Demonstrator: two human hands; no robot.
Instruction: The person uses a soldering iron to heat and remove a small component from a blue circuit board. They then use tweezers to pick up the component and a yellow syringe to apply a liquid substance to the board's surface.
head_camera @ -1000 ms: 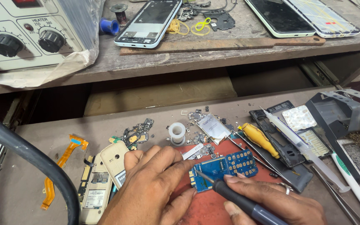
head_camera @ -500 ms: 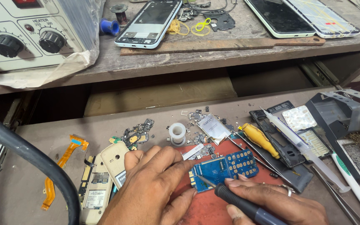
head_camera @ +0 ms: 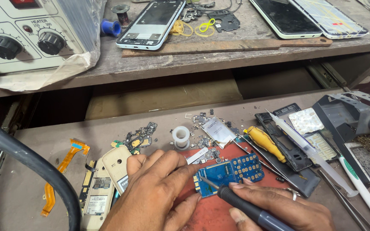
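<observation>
**A cluttered repair bench, two tiers deep**

The worn brown lower surface (head_camera: 245, 115) carries a red mat (head_camera: 210, 216) near six o'clock. On it lies a small blue circuit board (head_camera: 232, 171), just below the centre of the view. The left hand (head_camera: 155, 196) rests beside it at seven o'clock, fingertips pressing the board's left edge. The right hand (head_camera: 287, 207), at five o'clock, is closed around a dark soldering iron (head_camera: 240, 205), its thin tip touching the board.

Loose scraps and small parts lie scattered above the mat, with a white spool (head_camera: 180, 136) among them. A yellow-handled screwdriver (head_camera: 265, 143) lies at three o'clock beside a clear syringe (head_camera: 309, 152) and a grey stand (head_camera: 352, 113). At nine o'clock sit a beige phone shell (head_camera: 116, 169) and an orange flex cable (head_camera: 61, 171).

The rough wooden upper shelf (head_camera: 219, 60) spans twelve o'clock, holding phone frames (head_camera: 153, 21) and, at ten o'clock, a grey station with knobs (head_camera: 26, 38) under plastic wrap.
</observation>
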